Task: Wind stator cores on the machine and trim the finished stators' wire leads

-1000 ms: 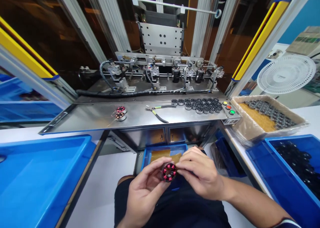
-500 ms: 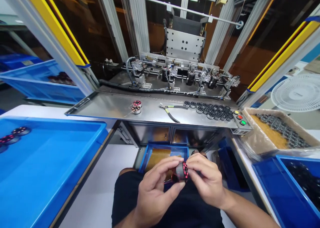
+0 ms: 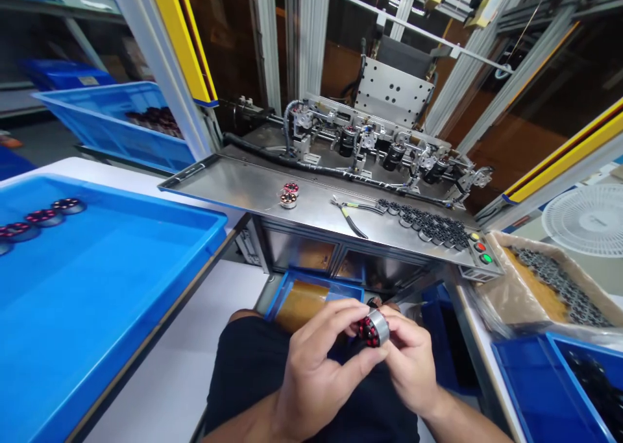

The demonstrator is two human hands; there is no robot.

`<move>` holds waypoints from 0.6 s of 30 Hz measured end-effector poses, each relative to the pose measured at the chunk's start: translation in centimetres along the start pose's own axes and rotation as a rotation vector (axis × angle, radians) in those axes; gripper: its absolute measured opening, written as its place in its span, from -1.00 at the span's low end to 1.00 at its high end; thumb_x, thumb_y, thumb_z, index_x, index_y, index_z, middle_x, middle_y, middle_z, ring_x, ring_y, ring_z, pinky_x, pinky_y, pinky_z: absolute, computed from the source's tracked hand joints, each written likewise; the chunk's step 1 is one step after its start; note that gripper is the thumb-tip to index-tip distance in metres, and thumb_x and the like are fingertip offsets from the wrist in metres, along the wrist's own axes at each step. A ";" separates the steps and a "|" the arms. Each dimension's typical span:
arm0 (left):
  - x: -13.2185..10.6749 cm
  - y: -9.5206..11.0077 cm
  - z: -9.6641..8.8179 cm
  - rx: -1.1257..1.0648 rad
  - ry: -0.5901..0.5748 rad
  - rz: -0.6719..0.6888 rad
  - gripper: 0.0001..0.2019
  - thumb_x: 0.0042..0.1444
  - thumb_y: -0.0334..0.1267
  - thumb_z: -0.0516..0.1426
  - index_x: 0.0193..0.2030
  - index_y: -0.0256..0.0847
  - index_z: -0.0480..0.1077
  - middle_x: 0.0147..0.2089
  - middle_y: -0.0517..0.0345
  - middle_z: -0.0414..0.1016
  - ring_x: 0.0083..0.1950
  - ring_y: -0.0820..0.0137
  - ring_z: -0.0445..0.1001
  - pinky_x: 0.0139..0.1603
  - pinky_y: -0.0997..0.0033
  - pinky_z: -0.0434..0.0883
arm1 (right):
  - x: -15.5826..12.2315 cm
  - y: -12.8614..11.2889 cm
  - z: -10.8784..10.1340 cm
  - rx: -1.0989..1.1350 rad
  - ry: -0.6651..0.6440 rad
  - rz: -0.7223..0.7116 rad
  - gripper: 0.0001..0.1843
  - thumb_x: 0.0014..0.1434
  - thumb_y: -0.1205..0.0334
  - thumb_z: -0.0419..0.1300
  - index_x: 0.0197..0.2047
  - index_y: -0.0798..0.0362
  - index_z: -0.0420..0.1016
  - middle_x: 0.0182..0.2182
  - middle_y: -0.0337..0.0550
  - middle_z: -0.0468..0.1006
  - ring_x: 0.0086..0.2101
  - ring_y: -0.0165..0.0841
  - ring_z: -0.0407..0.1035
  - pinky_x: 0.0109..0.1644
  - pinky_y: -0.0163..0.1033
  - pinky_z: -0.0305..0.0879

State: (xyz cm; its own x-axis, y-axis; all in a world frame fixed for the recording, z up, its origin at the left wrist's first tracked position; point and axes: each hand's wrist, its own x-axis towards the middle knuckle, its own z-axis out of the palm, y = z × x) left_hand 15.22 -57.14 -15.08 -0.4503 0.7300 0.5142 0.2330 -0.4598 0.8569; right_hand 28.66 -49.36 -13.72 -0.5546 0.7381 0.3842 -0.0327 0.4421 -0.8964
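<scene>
Both my hands hold one small wound motor stator (image 3: 374,328) with red copper coils and a silver rim, low in the view above my lap. My left hand (image 3: 318,371) wraps it from below and the left, thumb under it. My right hand (image 3: 411,362) pinches it from the right. Two more wound stators (image 3: 289,196) stand on the steel shelf (image 3: 233,187) ahead. Side cutters (image 3: 351,211) lie next to them, then a cluster of bare black stators (image 3: 428,226).
A big blue tray (image 3: 97,287) at my left holds several finished stators (image 3: 43,217) at its far edge. A small blue bin (image 3: 311,290) sits under the shelf. At right are a lined box of black parts (image 3: 549,281), a blue bin (image 3: 559,378), push buttons (image 3: 481,247) and a fan (image 3: 584,219).
My view has swung left and tilted. The stator has been turned in my fingers, from coils facing me to its silver side showing. My hands have drifted slightly right.
</scene>
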 end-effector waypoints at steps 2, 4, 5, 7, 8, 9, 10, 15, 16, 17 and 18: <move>0.0 -0.2 -0.3 -0.133 -0.029 -0.120 -0.53 -0.05 -0.46 0.38 0.02 -0.01 0.55 -0.05 0.07 0.64 -0.05 0.26 0.62 -0.04 0.43 0.56 | 0.1 -0.1 -0.1 -0.048 -0.002 -0.063 -0.88 0.23 0.40 0.24 -0.29 0.04 0.60 -0.42 -0.13 0.60 -0.39 -0.34 0.49 -0.30 -0.26 0.45; 0.2 -0.6 -0.5 -0.361 -0.094 -0.281 -0.59 0.03 -0.42 0.34 0.02 0.02 0.55 -0.04 0.08 0.65 -0.06 0.29 0.63 -0.03 0.43 0.56 | 0.3 -0.3 -0.4 -0.126 -0.006 -0.186 -0.84 0.22 0.47 0.21 -0.22 0.06 0.58 -0.40 -0.10 0.60 -0.37 -0.30 0.50 -0.27 -0.19 0.46; 0.3 -0.9 -0.5 -0.483 -0.122 -0.349 -0.61 0.07 -0.39 0.33 0.04 0.03 0.55 -0.02 0.07 0.66 -0.05 0.29 0.64 -0.02 0.43 0.56 | 0.4 -0.4 -0.6 -0.174 -0.004 -0.257 -0.80 0.21 0.50 0.19 -0.18 0.06 0.57 -0.39 -0.08 0.60 -0.36 -0.29 0.49 -0.25 -0.16 0.46; 0.5 -1.4 -0.5 -0.667 -0.140 -0.438 -0.60 0.09 -0.33 0.33 0.08 0.05 0.53 0.02 0.04 0.66 0.00 0.29 0.63 0.01 0.42 0.55 | 0.6 -0.8 -1.1 -0.268 0.008 -0.384 -0.73 0.18 0.54 0.17 -0.11 0.07 0.55 -0.37 -0.05 0.60 -0.35 -0.28 0.49 -0.24 -0.11 0.46; 0.5 -1.7 -0.5 -0.718 -0.130 -0.464 -0.60 0.08 -0.32 0.33 0.08 0.05 0.53 0.04 0.03 0.65 0.03 0.29 0.62 0.04 0.42 0.54 | 0.8 -0.9 -1.3 -0.304 0.013 -0.430 -0.71 0.17 0.54 0.17 -0.09 0.08 0.53 -0.36 -0.04 0.60 -0.35 -0.28 0.49 -0.24 -0.10 0.46; 0.6 -1.9 -0.4 -0.748 -0.118 -0.485 -0.60 0.08 -0.30 0.34 0.08 0.05 0.54 0.05 0.02 0.65 0.04 0.29 0.62 0.05 0.42 0.53 | 0.9 -1.1 -1.5 -0.328 0.019 -0.468 -0.70 0.16 0.53 0.18 -0.06 0.09 0.52 -0.36 -0.03 0.61 -0.36 -0.27 0.49 -0.25 -0.09 0.46; 0.6 -2.0 -0.3 -0.762 -0.114 -0.505 -0.62 0.07 -0.28 0.34 0.06 0.04 0.55 0.05 0.01 0.65 0.04 0.29 0.62 0.04 0.43 0.53 | 1.1 -1.3 -1.7 -0.338 0.022 -0.497 -0.69 0.15 0.51 0.19 -0.04 0.10 0.51 -0.36 -0.02 0.61 -0.36 -0.26 0.49 -0.26 -0.09 0.46; 0.2 -2.1 -0.2 -0.735 -0.133 -0.561 -0.69 0.05 -0.23 0.36 -0.03 -0.03 0.60 0.03 -0.01 0.66 0.01 0.30 0.62 0.00 0.51 0.53 | 1.6 -1.4 -2.4 -0.324 0.005 -0.566 -0.73 0.18 0.43 0.21 -0.03 0.14 0.49 -0.38 0.00 0.60 -0.36 -0.26 0.48 -0.28 -0.11 0.45; 0.2 -2.1 -0.2 -0.719 -0.134 -0.569 -0.69 0.04 -0.24 0.36 -0.04 -0.04 0.60 0.02 0.00 0.66 -0.01 0.31 0.63 -0.02 0.53 0.53 | 1.6 -1.3 -2.6 -0.328 0.002 -0.570 -0.76 0.19 0.43 0.22 -0.05 0.15 0.49 -0.38 0.00 0.59 -0.36 -0.28 0.46 -0.29 -0.12 0.44; 0.1 -2.1 -0.2 -0.705 -0.134 -0.575 -0.69 0.03 -0.24 0.37 -0.04 -0.05 0.61 0.01 0.00 0.66 -0.03 0.32 0.63 -0.05 0.54 0.54 | 1.6 -1.2 -2.7 -0.333 -0.001 -0.572 -0.80 0.19 0.44 0.22 -0.08 0.16 0.50 -0.39 -0.01 0.58 -0.37 -0.29 0.45 -0.29 -0.13 0.43; 0.1 -2.1 -0.1 -0.693 -0.133 -0.580 -0.69 0.02 -0.24 0.37 -0.05 -0.06 0.61 -0.01 0.01 0.67 -0.05 0.32 0.63 -0.07 0.54 0.55 | 1.6 -1.1 -2.8 -0.337 -0.002 -0.575 -0.83 0.20 0.44 0.23 -0.11 0.16 0.51 -0.41 -0.02 0.57 -0.38 -0.30 0.44 -0.30 -0.14 0.42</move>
State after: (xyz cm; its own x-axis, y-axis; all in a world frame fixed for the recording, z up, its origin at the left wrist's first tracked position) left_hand 14.56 -56.15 -16.85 -0.2219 0.9739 0.0471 -0.5880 -0.1722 0.7904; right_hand 30.10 -47.19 -11.52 -0.5281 0.3359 0.7799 -0.0622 0.9007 -0.4300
